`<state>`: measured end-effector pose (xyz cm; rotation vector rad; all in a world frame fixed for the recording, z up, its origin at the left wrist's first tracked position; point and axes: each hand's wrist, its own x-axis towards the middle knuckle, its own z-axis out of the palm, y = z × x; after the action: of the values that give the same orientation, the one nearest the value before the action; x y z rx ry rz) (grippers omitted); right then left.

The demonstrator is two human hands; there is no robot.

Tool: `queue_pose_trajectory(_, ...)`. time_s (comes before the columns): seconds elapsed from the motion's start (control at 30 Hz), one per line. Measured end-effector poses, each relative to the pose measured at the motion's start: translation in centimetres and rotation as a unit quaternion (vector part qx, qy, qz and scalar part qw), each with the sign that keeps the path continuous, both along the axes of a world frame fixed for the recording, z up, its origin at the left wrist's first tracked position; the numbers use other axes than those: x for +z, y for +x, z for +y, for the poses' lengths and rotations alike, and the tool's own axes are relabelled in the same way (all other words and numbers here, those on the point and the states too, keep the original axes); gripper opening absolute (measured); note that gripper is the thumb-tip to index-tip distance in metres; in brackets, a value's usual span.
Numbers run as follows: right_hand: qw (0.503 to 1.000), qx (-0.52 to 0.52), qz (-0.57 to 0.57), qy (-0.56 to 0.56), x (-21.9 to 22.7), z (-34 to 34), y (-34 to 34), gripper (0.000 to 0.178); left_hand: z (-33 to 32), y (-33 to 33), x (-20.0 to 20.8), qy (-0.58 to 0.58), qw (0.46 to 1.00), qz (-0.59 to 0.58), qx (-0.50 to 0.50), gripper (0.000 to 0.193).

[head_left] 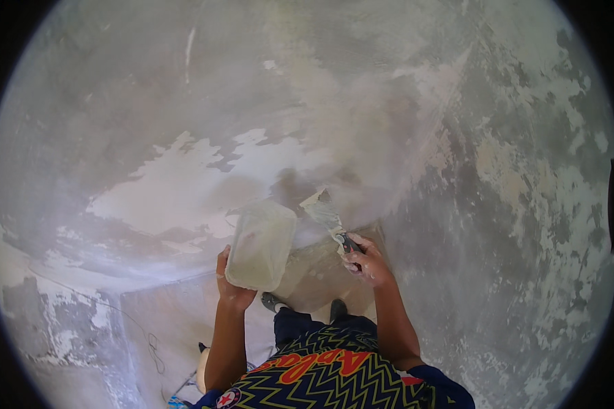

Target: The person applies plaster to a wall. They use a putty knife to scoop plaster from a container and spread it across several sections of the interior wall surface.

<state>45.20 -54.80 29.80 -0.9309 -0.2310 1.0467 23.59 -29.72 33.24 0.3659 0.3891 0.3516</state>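
My left hand [235, 292] is closed round the lower left side of a pale, translucent rectangular plastic tub [260, 247]. The tub has rounded corners and a whitish film on it; how much it holds is hard to make out. In my right hand [370, 263], whose fingers are smeared with white filler, is a putty knife [326, 213] with a dark handle. Pale filler coats its wide blade, which points up and left, a short way right of the tub and apart from it. Ahead stands a grey wall [239, 88] with an uneven white patch [164, 191].
A second wall [471, 293], blotched with white, runs down the right side and meets the first in a corner. My shoes [273, 302] stand on the dusty floor [320, 273]. A thin cable [155, 354] lies at the lower left, near a partly hidden pale object [201, 371].
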Motion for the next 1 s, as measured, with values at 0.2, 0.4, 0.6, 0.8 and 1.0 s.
queue_pose_trajectory(0.2, 0.988, 0.004, -0.144, -0.060, -0.1, -2.4, 0.2, 0.052, -2.6, 1.1, 2.8, 0.077, 0.993, 0.094, 0.001, 0.055)
queue_pose_trajectory(0.4, 0.938, -0.057, -0.336, -0.059, 1.7, -2.7, -0.9, 0.051, -3.2, 0.3, 2.3, 0.105, 0.989, 0.108, -0.014, 0.056)
queue_pose_trajectory(0.6, 0.934, -0.055, -0.341, -0.096, 2.1, -3.7, -0.3, 0.055, -4.4, -0.2, 3.2, 0.076, 0.991, 0.109, -0.014, 0.058)
queue_pose_trajectory(0.8, 0.928, -0.073, -0.363, -0.048, -0.2, -4.5, -0.7, 0.051, -4.3, -0.9, 2.2, 0.092, 0.987, 0.126, -0.031, 0.061)
queue_pose_trajectory(1.0, 0.918, -0.160, -0.361, 0.037, -2.5, -4.3, -1.7, 0.053, -5.3, -0.2, 3.2, 0.144, 0.975, 0.149, -0.074, 0.063)
